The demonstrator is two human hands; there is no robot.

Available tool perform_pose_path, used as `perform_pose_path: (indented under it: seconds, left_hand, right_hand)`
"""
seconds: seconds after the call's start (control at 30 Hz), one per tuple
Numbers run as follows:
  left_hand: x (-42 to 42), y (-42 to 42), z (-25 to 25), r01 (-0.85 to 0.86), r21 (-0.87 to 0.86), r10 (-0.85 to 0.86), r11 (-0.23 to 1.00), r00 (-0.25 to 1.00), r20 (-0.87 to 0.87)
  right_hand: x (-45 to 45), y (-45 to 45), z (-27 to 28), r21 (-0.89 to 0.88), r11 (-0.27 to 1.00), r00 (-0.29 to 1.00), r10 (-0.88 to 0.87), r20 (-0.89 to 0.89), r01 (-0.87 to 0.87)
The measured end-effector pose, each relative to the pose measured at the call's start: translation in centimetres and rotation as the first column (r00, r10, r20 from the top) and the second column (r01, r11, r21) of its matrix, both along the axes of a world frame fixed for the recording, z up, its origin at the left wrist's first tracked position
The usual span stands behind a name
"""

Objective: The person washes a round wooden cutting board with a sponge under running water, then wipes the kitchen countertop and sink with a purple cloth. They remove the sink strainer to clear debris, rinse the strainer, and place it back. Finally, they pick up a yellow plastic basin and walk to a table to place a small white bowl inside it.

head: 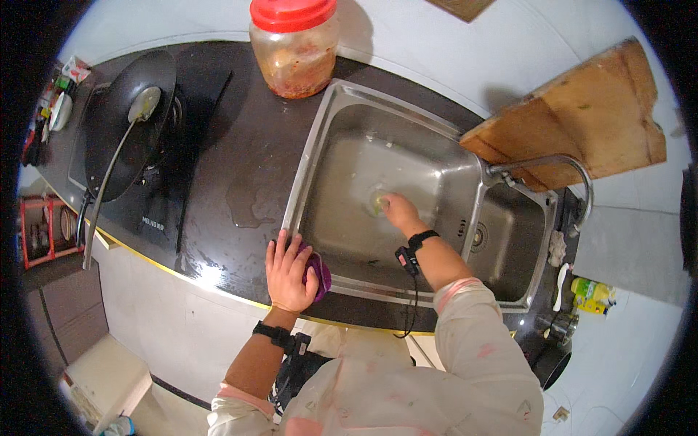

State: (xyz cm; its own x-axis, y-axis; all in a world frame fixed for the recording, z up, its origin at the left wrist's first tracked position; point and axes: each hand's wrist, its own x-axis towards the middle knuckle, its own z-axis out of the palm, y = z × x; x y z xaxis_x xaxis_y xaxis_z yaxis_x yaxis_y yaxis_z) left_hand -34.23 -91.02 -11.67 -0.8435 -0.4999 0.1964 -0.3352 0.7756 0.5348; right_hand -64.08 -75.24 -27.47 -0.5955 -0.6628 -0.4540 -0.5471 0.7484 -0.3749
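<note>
My right hand (402, 212) reaches down into the large basin of a stainless steel sink (360, 147). Its fingertips are at a pale green scrap (377, 203) over the drain area; whether they pinch it is hard to make out. My left hand (289, 272) lies palm down at the sink's front left corner, fingers extended and slightly apart. Partly beneath it, by the thumb, is a purple cloth (323, 275). Small bits of food (373, 139) cling to the basin's floor.
Left of the sink, a black wok (117, 158) with a metal ladle (114, 158) sits on the gas stove (163, 201). A red-lidded jar (297, 60) stands behind. At right are the faucet (572, 161), a leaning wooden cutting board (589, 120) and a yellow-green bottle (591, 290).
</note>
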Motion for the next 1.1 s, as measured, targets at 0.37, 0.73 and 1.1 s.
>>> perform_pose_path:
  seconds: [0.37,0.73,1.1]
  left_hand:
    - [-0.4,-0.2,0.5,-0.008,0.05,0.005,0.999,0.999,0.049]
    - [-0.3,-0.3,0.3,-0.012,0.032,0.011,0.999,0.999,0.041]
    - [-0.2,-0.3,0.4,-0.005,0.048,0.003,0.999,0.999,0.05]
  right_hand:
    - [0.9,-2.5,-3.7,0.085,0.996,0.977,0.053,-0.208,-0.036]
    - [0.3,-2.2,-3.9,0.01,0.999,0.971,0.052,-0.234,-0.051]
    - [-0.2,-1.8,-1.9,-0.066,0.997,0.979,0.034,-0.199,-0.048]
